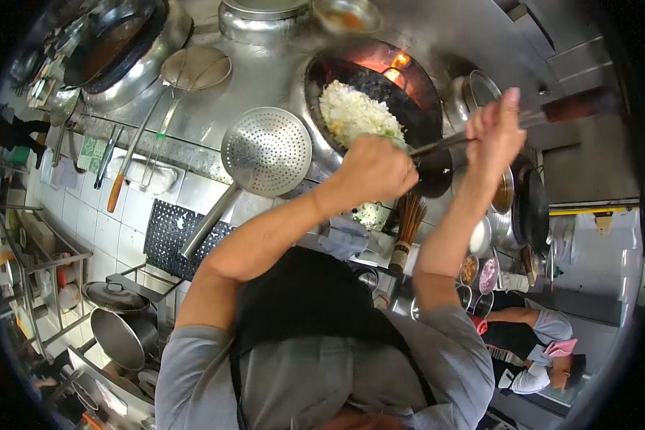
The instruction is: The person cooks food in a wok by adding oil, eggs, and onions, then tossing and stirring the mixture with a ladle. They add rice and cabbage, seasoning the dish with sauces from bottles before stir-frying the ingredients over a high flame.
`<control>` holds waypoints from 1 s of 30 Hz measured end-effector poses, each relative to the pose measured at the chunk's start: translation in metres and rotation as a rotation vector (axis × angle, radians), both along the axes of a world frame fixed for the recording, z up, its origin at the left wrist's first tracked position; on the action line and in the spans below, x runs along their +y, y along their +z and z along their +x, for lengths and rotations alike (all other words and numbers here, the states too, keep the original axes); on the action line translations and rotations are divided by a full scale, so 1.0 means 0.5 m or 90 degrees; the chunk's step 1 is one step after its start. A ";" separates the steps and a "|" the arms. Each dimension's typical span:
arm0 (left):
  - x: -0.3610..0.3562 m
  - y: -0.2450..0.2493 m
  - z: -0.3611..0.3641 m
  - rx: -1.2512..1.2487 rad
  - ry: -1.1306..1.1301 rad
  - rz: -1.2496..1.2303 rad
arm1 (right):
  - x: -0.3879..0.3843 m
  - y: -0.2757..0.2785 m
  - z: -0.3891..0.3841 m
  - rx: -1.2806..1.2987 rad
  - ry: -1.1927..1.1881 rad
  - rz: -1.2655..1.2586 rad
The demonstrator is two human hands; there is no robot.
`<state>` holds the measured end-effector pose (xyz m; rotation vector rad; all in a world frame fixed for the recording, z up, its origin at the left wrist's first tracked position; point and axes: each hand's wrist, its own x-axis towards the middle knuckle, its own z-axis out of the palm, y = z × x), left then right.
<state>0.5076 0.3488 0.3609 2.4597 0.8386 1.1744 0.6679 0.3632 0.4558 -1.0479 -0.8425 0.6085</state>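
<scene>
Tilted over a lit burner, a black wok [426, 118] holds white rice with bits of green [362, 111]. My left hand [380, 168] is closed at the wok's near rim; the part it grips is hidden behind the fingers. My right hand [496, 136] is wrapped round the long metal handle of a utensil [444, 145], with the thumb pointing up. The handle's dark end [577, 105] extends to the right, blurred. The utensil's head is hidden near my left hand and the wok. Orange flame [398, 64] shows at the wok's far side.
A perforated strainer [266, 150] lies left of the wok, beside a mesh skimmer [196, 68]. A bamboo brush [408, 222] stands near the front edge. Ingredient bowls [488, 276] are at the right, near a co-worker [545, 330]. A lidless pot [122, 337] stands lower left.
</scene>
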 end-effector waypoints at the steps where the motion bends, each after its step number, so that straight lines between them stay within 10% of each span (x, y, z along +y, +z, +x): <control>1: 0.019 -0.032 0.011 0.026 0.015 -0.007 | 0.017 -0.022 -0.006 0.031 0.004 0.009; 7: -0.103 -0.240 -0.046 0.056 0.019 0.019 | 0.064 -0.043 0.049 -0.039 0.079 0.135; 13: -0.041 0.022 -0.030 0.043 -0.002 -0.026 | -0.036 0.049 0.006 -0.058 -0.112 0.057; 16: 0.010 -0.034 0.017 0.055 0.028 -0.066 | 0.023 -0.018 -0.023 -0.080 -0.214 -0.063; 20: -0.045 -0.220 0.003 0.124 0.001 -0.130 | 0.076 -0.061 0.054 -0.118 -0.102 0.035; 30: 0.054 -0.221 0.078 0.148 0.040 -0.124 | -0.062 0.114 0.076 -0.151 -0.216 0.421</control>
